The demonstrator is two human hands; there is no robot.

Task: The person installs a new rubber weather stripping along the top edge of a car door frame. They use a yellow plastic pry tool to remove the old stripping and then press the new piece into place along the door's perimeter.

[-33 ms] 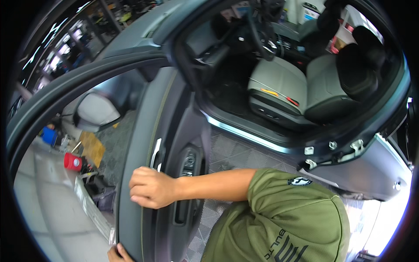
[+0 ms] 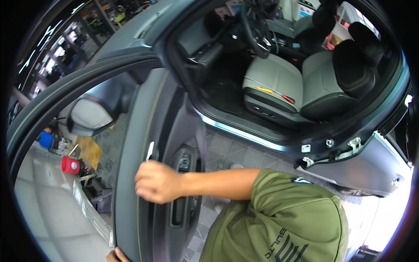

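1. A person's right hand (image 2: 159, 182), blurred, sat over the upper trim of a car's door panel (image 2: 170, 126), fingers curled in; whether they gripped anything could not be told.
2. The left hand (image 2: 117, 255), partly cut off, rested at the panel's window-side edge, toward its rear end; its grip could not be made out.
3. The panel lay beneath the right fist, its long axis running from the side mirror (image 2: 89, 115) end toward the left hand; the right forearm crossed it nearly square.
4. A bright door handle (image 2: 150, 150) lay just beyond the fist toward the panel's mirror end, nearer the right hand than the left.
5. The switch cluster (image 2: 184, 161) was set on the panel's cabin side, near the right wrist.
6. Well apart, across the door opening from the panel, a red-handled tool (image 2: 288, 98) lay on a grey seat (image 2: 270, 74).
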